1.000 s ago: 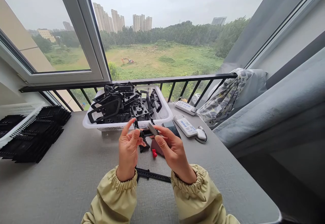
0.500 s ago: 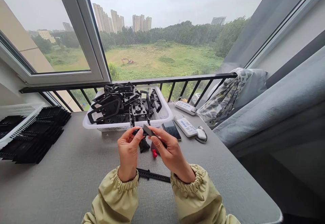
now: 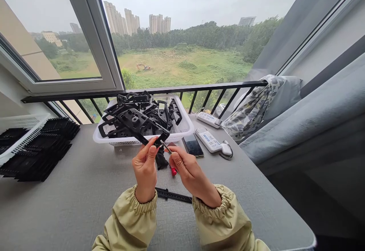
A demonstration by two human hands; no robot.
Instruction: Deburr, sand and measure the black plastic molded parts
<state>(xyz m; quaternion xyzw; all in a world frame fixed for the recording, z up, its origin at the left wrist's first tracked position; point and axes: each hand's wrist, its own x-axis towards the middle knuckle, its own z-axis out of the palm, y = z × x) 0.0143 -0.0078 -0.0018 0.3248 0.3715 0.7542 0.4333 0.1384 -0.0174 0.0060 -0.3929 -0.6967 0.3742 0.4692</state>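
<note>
Pinching a black moulded-plastic bracket, long axis running up-left, in the left hand's fingers; the right hand's fingers are pinching a slim metal tool beside its end.

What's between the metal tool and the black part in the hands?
Nothing visible: the metal tool, pinched in the right hand, points straight at the end of the black plastic part held in the left hand.

We see a black plastic bracket over a white plastic basket, khaki sleeves, and a grey camouflage-patterned cloth.
</note>
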